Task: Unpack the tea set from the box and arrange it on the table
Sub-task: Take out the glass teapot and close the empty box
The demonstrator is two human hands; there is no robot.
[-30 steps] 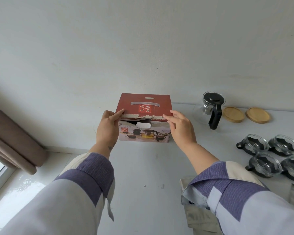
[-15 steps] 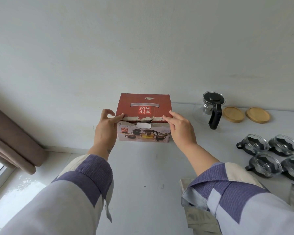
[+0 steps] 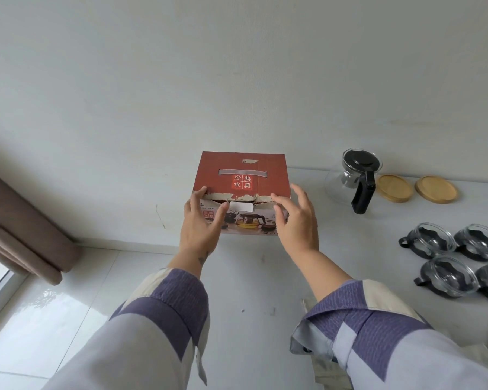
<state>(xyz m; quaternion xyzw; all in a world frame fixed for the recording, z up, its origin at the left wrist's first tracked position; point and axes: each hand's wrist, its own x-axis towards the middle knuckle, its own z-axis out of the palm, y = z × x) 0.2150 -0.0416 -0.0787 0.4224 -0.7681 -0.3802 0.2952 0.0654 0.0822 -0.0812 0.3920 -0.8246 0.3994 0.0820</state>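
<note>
Standing at the tabletop's (image 3: 251, 277) left edge, the box (image 3: 243, 178) has its lid down; the left hand (image 3: 199, 223) and right hand (image 3: 295, 220) hover spread wide, gripping nothing; a careless shove rightward could strike the glass teapot (image 3: 352, 178).

soft daylight, sharp focus, wide-angle edge distortion

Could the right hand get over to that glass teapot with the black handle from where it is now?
Probably yes. The right hand is open at the box, holding nothing, and the teapot stands on its side of the table, with only bare surface between them.
</note>
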